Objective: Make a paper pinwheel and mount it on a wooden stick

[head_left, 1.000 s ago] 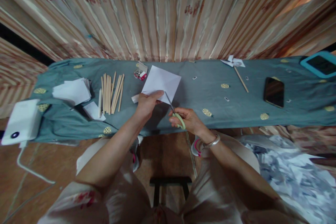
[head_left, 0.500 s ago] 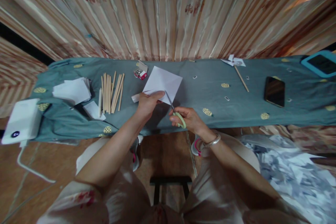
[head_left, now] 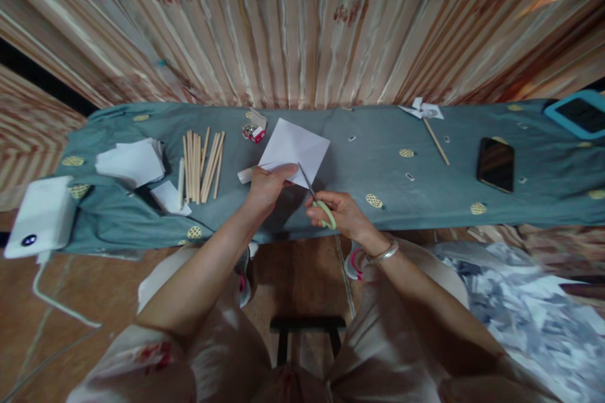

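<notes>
A creased white paper square (head_left: pixel 297 141) is pinched at its near left side by my left hand (head_left: pixel 268 187), thumb on top. My right hand (head_left: pixel 338 211) is closed around the pale green handles of a pair of scissors (head_left: pixel 326 215). Their dark blades lie along the paper's near corner and point toward its middle. Just left of my left hand a narrow white strip (head_left: pixel 246 175) sticks out. Beyond it stands a small open red and white box (head_left: pixel 254 132) with shiny bits in it.
Left on the cloth-covered table (head_left: pixel 378 176) lie wooden sticks (head_left: pixel 193 167) and stacked white paper (head_left: pixel 130 162). To the right are a paper pinwheel (head_left: pixel 423 110) on a stick, a phone (head_left: pixel 495 164) and a blue-framed tablet (head_left: pixel 581 114). A bag of paper scraps (head_left: pixel 534 308) sits lower right.
Almost nothing differs. The whole view has shifted very slightly; both hands, the paper and the scissors keep the same positions relative to each other.
</notes>
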